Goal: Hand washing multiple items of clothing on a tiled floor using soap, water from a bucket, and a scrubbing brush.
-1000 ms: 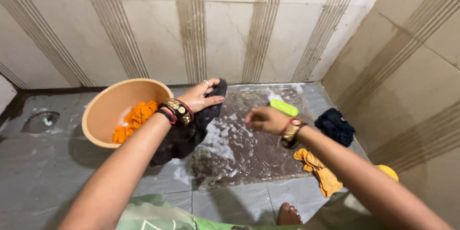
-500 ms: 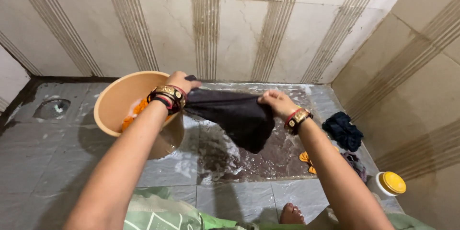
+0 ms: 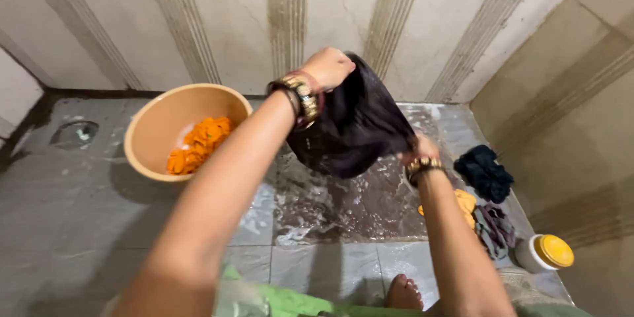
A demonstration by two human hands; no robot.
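A wet black cloth (image 3: 353, 129) hangs in the air above the soapy patch of floor (image 3: 343, 208). My left hand (image 3: 327, 68), with bangles at the wrist, grips its top edge, raised high near the wall. My right hand (image 3: 417, 147) holds the cloth's lower right side; most of that hand is hidden behind the fabric, and only the wrist with its bangles shows clearly. To the left stands a tan plastic tub (image 3: 148, 135) with an orange cloth (image 3: 198, 144) in it.
A dark blue cloth (image 3: 485, 172) lies by the right wall, with a yellow cloth (image 3: 465, 201) and a grey-pink cloth (image 3: 495, 228) below it. A white jar with a yellow lid (image 3: 547, 252) stands at the right. A floor drain (image 3: 74, 133) sits far left. My bare foot (image 3: 403, 292) rests near the bottom.
The black cloth went from lying on the wet floor to being lifted. My left hand rose high with its top edge while my right hand dropped to its lower side.
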